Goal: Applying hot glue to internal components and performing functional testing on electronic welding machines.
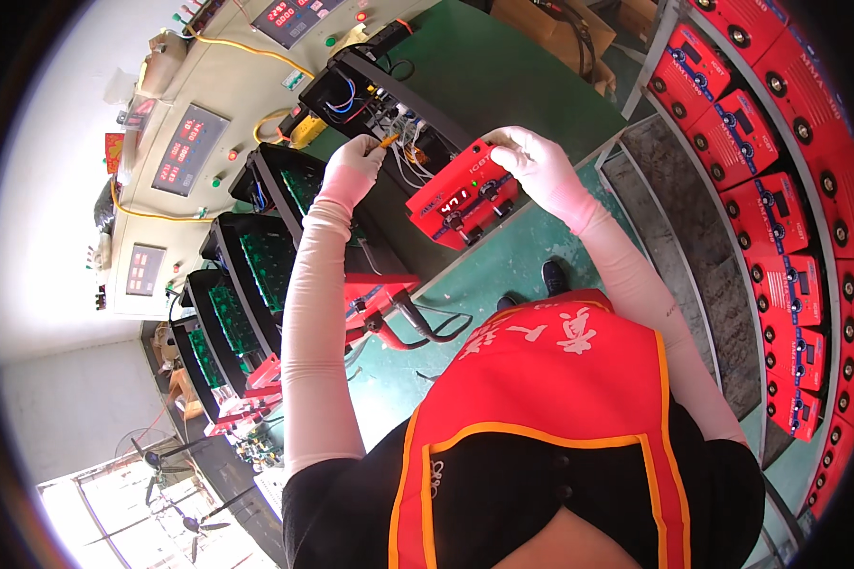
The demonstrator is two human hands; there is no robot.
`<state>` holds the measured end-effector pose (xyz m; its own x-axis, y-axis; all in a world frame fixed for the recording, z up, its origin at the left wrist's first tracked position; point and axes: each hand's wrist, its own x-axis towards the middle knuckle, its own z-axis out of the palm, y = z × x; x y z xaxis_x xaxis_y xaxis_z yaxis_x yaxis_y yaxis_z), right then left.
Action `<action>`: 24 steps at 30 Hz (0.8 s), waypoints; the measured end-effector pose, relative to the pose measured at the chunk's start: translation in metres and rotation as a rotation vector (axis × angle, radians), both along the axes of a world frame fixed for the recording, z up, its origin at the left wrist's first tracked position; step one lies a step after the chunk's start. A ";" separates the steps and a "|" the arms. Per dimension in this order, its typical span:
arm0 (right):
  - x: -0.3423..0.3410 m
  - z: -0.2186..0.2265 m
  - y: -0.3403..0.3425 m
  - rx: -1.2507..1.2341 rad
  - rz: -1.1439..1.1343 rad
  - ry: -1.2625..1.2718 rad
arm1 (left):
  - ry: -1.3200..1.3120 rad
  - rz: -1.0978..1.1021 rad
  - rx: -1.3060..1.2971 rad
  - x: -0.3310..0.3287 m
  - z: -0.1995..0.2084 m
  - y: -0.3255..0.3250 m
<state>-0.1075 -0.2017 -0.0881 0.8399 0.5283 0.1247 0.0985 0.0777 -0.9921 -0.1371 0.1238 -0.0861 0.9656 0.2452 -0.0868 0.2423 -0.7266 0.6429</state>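
My left hand (353,171), in a white glove, is closed around a thin orange tool (390,140) that looks like a small screwdriver. It points at the wiring (410,142) of an opened black machine (370,90) on the bench. My right hand (539,173), also gloved, pinches the upper right corner of a red front panel (436,207). This panel is tilted away from the machine, its small display lit white and a green light on. Black knobs and sockets stick out of its lower edge. White wires run behind the panel, partly hidden by it.
More opened black machines with green circuit boards (299,185) stand along the bench at left. Behind them are test panels with red displays (190,150) and yellow cables (161,218). Red finished machines (778,218) fill the rack at right. A black cable (427,332) loops near the bench edge.
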 end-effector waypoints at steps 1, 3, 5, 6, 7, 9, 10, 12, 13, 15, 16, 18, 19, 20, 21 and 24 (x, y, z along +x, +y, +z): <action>0.000 0.000 -0.001 0.005 -0.013 0.002 | -0.003 -0.005 0.002 0.000 0.000 -0.002; 0.002 -0.004 -0.002 0.002 -0.019 -0.015 | -0.005 -0.013 0.004 0.001 0.000 -0.005; 0.003 -0.004 -0.002 0.000 -0.023 -0.033 | -0.022 0.002 -0.002 0.000 0.004 -0.011; 0.003 -0.004 -0.002 -0.007 -0.030 -0.039 | -0.022 0.001 -0.002 0.001 0.003 -0.010; 0.002 -0.003 -0.002 -0.012 -0.034 -0.047 | -0.017 0.000 -0.015 0.000 0.003 -0.009; 0.000 0.001 0.000 -0.018 -0.030 -0.045 | -0.013 0.000 -0.026 -0.001 0.001 -0.005; 0.000 0.002 -0.001 -0.027 -0.030 -0.043 | -0.002 0.008 -0.036 -0.001 0.002 -0.006; 0.000 0.001 -0.001 -0.035 -0.037 -0.047 | 0.010 0.015 -0.047 0.000 0.002 -0.007; 0.001 0.000 -0.001 -0.042 -0.041 -0.052 | 0.003 0.010 -0.049 0.001 0.002 -0.007; 0.002 -0.004 0.000 -0.021 -0.038 -0.034 | -0.006 0.005 -0.051 0.000 0.001 -0.007; 0.002 -0.004 0.000 -0.001 -0.033 -0.015 | -0.017 0.003 -0.056 -0.001 0.002 -0.008; 0.001 -0.001 -0.001 -0.018 -0.034 -0.029 | -0.029 0.003 -0.062 -0.002 0.003 -0.010; 0.001 0.001 -0.002 -0.034 -0.037 -0.045 | -0.004 0.012 -0.055 -0.001 0.003 -0.010; 0.001 0.000 -0.001 -0.034 -0.036 -0.047 | 0.020 0.020 -0.048 -0.001 0.004 -0.010; 0.000 -0.002 -0.001 -0.010 -0.033 -0.023 | 0.018 0.021 -0.048 -0.001 0.005 -0.010; 0.000 -0.001 0.000 0.006 -0.034 -0.015 | 0.017 0.008 0.088 -0.003 0.005 -0.012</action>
<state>-0.1078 -0.2020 -0.0888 0.8555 0.4984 0.1405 0.1163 0.0795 -0.9900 -0.1399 0.1115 -0.0807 0.9622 0.2600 -0.0809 0.2585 -0.7782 0.5723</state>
